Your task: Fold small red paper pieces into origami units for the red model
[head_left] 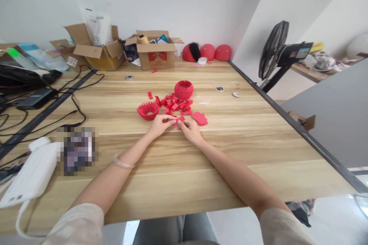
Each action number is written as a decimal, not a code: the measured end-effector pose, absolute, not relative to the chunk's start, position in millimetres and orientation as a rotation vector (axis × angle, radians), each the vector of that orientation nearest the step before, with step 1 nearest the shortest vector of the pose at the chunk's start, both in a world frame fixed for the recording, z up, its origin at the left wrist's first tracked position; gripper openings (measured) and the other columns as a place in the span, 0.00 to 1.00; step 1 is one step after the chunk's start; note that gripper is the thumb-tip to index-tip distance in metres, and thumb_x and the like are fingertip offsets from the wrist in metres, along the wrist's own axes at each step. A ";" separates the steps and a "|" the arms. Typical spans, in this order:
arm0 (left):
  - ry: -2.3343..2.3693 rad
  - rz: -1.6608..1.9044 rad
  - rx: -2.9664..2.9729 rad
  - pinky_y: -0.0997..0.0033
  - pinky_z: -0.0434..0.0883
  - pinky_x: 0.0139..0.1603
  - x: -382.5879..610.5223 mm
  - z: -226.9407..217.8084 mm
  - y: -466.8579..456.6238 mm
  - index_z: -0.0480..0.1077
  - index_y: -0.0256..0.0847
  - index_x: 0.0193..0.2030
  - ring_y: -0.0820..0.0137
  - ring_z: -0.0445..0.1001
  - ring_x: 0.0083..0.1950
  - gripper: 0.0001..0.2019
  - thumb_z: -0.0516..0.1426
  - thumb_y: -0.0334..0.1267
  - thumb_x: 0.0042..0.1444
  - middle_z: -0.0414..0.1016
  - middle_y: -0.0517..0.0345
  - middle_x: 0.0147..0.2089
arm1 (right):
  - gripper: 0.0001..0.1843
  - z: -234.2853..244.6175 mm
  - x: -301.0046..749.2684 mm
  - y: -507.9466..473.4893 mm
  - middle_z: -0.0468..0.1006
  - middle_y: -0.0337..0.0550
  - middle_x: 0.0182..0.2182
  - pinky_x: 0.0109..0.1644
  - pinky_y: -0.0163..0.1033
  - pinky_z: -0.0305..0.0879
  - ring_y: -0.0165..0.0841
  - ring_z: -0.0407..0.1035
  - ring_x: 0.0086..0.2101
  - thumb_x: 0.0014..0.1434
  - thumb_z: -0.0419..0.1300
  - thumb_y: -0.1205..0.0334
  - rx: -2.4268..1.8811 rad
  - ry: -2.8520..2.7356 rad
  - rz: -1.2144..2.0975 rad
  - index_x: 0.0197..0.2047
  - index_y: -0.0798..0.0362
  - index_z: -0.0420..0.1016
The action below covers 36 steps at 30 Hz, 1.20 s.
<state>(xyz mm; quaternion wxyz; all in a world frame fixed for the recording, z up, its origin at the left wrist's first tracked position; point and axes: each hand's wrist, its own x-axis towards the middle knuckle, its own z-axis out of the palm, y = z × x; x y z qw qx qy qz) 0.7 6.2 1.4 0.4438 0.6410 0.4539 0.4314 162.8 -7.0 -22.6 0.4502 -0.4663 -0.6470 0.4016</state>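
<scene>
Between both hands is a small red piece of paper point(180, 119), pinched at its two ends. My left hand point(161, 125) has thumb and fingers closed on its left end. My right hand point(190, 129) grips the other end the same way. Just beyond lies a loose heap of small folded red paper pieces point(175, 104). A red folded-paper bowl point(148, 110) with a spiky rim stands left of the heap, and a rounder red folded-paper vase point(184, 90) stands behind it. Flat red paper slips point(199, 118) lie stacked beside my right hand.
Cardboard boxes point(156, 55) and red rounded objects point(207, 52) line the wall. Black cables point(76, 103) and a white power strip point(33, 176) occupy the left side. A black fan point(273, 50) stands beyond the right table edge. A clear plastic piece point(202, 100) lies near the vase.
</scene>
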 end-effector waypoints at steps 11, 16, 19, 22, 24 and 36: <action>1.133 1.070 1.613 0.71 0.69 0.36 1.1 2.2 5.6 0.77 0.33 0.35 0.69 0.74 0.32 0.16 0.63 0.44 0.44 0.79 0.51 0.31 | 0.21 -21.3 161.9 -7.8 0.74 0.42 0.19 0.30 0.35 0.64 0.29 0.66 0.22 0.54 0.55 0.48 -1.110 -1.439 1.105 0.22 0.56 0.72; 1.113 1.066 1.573 0.70 0.70 0.37 0.9 0.2 6.5 0.76 0.33 0.35 0.68 0.74 0.33 0.16 0.63 0.44 0.44 0.79 0.51 0.32 | 0.21 -18.5 162.4 -9.7 0.73 0.41 0.19 0.29 0.34 0.63 0.28 0.65 0.22 0.55 0.54 0.48 -1.125 -1.441 1.070 0.23 0.56 0.73; 1.112 1.066 1.569 0.70 0.70 0.37 0.4 -0.8 6.8 0.76 0.33 0.35 0.68 0.74 0.33 0.15 0.63 0.43 0.44 0.79 0.51 0.32 | 0.21 -18.5 162.3 -10.0 0.73 0.41 0.19 0.29 0.34 0.63 0.28 0.65 0.22 0.56 0.54 0.48 -1.131 -1.462 1.060 0.23 0.56 0.72; 1.109 1.060 1.573 0.70 0.69 0.36 0.0 -0.9 6.5 0.76 0.33 0.35 0.68 0.74 0.32 0.15 0.63 0.43 0.44 0.79 0.51 0.32 | 0.21 -20.1 162.1 -9.0 0.73 0.41 0.19 0.29 0.34 0.63 0.28 0.64 0.21 0.57 0.53 0.49 -1.134 -1.495 1.047 0.21 0.56 0.71; 1.110 1.062 1.572 0.70 0.69 0.36 0.0 -0.6 6.3 0.76 0.33 0.35 0.68 0.74 0.32 0.15 0.63 0.43 0.44 0.79 0.51 0.32 | 0.21 -21.2 162.0 -8.2 0.74 0.42 0.19 0.29 0.34 0.63 0.28 0.65 0.21 0.57 0.54 0.49 -1.145 -1.529 1.033 0.21 0.56 0.71; 1.100 1.074 1.563 0.69 0.71 0.40 1.0 0.8 5.9 0.76 0.33 0.36 0.67 0.75 0.34 0.15 0.64 0.43 0.44 0.79 0.50 0.34 | 0.22 -19.9 161.2 -9.6 0.75 0.43 0.20 0.30 0.35 0.65 0.29 0.67 0.22 0.56 0.54 0.47 -1.152 -1.489 1.048 0.23 0.56 0.73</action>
